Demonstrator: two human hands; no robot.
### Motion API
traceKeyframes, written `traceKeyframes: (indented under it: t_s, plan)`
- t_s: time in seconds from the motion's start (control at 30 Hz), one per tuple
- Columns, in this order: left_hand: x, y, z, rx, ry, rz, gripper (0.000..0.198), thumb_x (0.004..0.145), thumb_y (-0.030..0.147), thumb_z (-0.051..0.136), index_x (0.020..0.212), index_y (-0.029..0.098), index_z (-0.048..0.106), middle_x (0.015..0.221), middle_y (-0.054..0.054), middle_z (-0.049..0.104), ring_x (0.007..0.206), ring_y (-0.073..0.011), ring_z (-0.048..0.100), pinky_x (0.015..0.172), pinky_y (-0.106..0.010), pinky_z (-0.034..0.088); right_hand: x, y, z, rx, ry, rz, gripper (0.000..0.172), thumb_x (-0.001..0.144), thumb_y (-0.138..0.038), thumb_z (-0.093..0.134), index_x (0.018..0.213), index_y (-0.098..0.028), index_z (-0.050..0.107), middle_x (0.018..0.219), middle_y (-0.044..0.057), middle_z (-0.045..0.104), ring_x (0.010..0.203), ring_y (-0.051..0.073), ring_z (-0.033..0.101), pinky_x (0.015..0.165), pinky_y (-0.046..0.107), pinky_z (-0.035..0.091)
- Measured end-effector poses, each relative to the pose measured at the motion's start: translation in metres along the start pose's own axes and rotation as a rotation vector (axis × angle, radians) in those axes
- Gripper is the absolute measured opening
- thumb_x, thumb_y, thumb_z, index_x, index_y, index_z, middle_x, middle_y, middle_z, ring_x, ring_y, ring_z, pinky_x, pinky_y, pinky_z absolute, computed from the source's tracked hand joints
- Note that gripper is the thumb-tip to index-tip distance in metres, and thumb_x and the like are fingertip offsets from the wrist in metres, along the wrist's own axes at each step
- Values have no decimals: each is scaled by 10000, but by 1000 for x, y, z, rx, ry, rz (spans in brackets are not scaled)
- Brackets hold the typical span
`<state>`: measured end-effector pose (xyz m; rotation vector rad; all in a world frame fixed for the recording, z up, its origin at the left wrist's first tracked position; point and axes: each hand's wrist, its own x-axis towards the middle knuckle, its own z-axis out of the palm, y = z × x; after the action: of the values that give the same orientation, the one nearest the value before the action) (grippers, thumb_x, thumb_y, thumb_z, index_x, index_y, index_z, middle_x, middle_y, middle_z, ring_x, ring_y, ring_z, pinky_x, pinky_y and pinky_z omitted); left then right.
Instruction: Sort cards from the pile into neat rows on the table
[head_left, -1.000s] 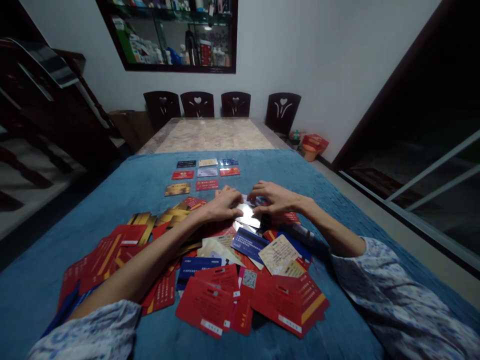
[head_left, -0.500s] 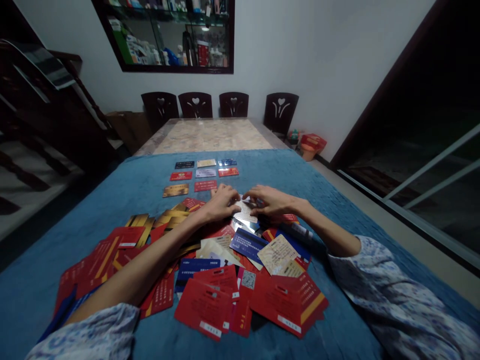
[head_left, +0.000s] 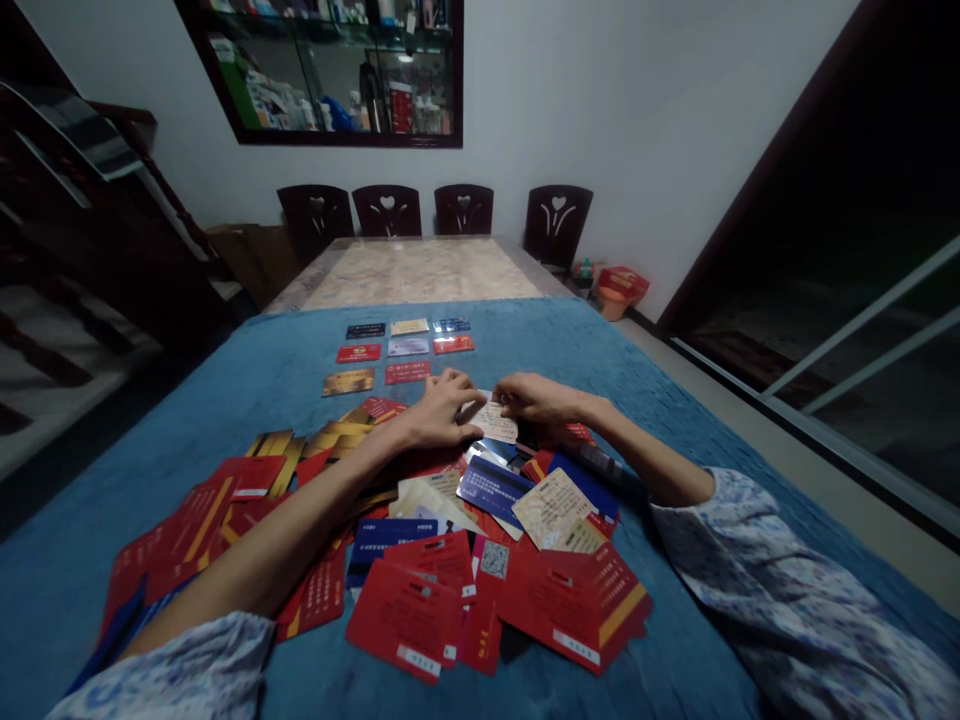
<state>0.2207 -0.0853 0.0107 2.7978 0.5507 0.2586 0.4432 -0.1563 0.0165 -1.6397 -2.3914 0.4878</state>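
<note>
A cream card (head_left: 496, 422) lies between my two hands at the far edge of a spread pile of cards. My left hand (head_left: 448, 408) is over the pile on the card's left side, fingers bent and thumb apart from them. On the other side, my right hand (head_left: 529, 397) has its fingertips pinched together at the card's upper right edge. Nearer me are a blue card (head_left: 493, 486), another cream card (head_left: 553, 508) and red cards (head_left: 409, 618). Beyond my left hand, several cards lie in rows, among them a red card (head_left: 408, 372) and a gold card (head_left: 349, 381).
A blue cloth (head_left: 277, 350) covers the near part of the table, with bare marble-patterned tabletop (head_left: 420, 268) beyond. Dark chairs (head_left: 559, 222) stand along the back. An orange bin (head_left: 613, 303) is on the floor at right.
The cream card between my hands shows more of its face and is slightly turned. My right fingers have closed in at its upper edge. The view has shifted slightly.
</note>
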Motion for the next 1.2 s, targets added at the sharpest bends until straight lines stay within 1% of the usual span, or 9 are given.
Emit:
traceKeyframes:
  t_s: [0.13,0.23,0.4,0.53,0.6,0.77,0.9,1.03,1.2]
  plan:
    - [-1,-1,-1,27,-11,40,322,855,398,682,1114,208,711,1133,-105,616,1186,-314,465,997,-516,387,1,1,0,-11,9,-4,168,916,-164,621,1063,-168,701,970,78,713,846,186,612,763,292,456]
    - [-1,-1,-2,36,-3,71,263,866,393,682,1043,201,716,1093,-97,614,1171,-304,478,991,-500,395,2,3,1,-24,20,-31,171,912,-151,616,1060,-169,698,964,77,707,867,196,613,794,309,460]
    - [0,-3,-2,25,-20,65,224,876,404,681,942,192,716,1049,-93,614,1117,-295,515,954,-473,413,1,6,-1,-33,49,-97,189,901,-180,641,1082,-166,694,991,82,680,913,206,615,867,344,473]
    - [0,-6,-1,21,-5,70,245,891,419,661,984,201,724,1103,-94,649,1106,-280,549,985,-468,405,-3,1,-6,-49,20,-148,351,843,-348,762,1145,-182,697,1075,100,653,1005,249,604,907,389,481]
    - [0,-8,0,44,15,99,247,902,412,642,980,194,729,1108,-99,672,1119,-279,562,997,-461,401,-5,-1,-8,-83,-12,-153,410,809,-384,792,1156,-183,708,1087,109,651,1029,272,594,916,412,478]
    - [0,-9,2,118,41,166,271,972,363,534,936,184,733,1071,-108,725,1143,-278,592,988,-449,409,-6,-2,-11,-148,-29,-184,335,837,-341,733,1130,-179,735,1113,126,669,1047,282,583,961,444,454]
    - [-1,-7,1,152,22,148,311,1002,349,482,930,180,733,1070,-121,740,1213,-308,589,988,-468,424,-6,0,-9,-178,-12,-212,310,828,-359,732,1088,-191,747,1111,123,684,1036,280,586,931,431,458]
    - [-1,-9,4,188,37,147,250,977,304,516,988,184,735,1133,-131,742,1275,-319,568,987,-469,437,-4,1,-8,-254,0,-224,227,864,-291,665,1042,-189,763,1085,124,720,989,260,598,858,388,451]
    - [3,-15,8,203,126,140,234,936,153,517,968,173,747,1040,-122,763,1161,-285,621,927,-430,456,-1,1,-9,-333,84,-207,207,870,-163,587,963,-206,768,970,96,760,911,221,607,745,318,396]
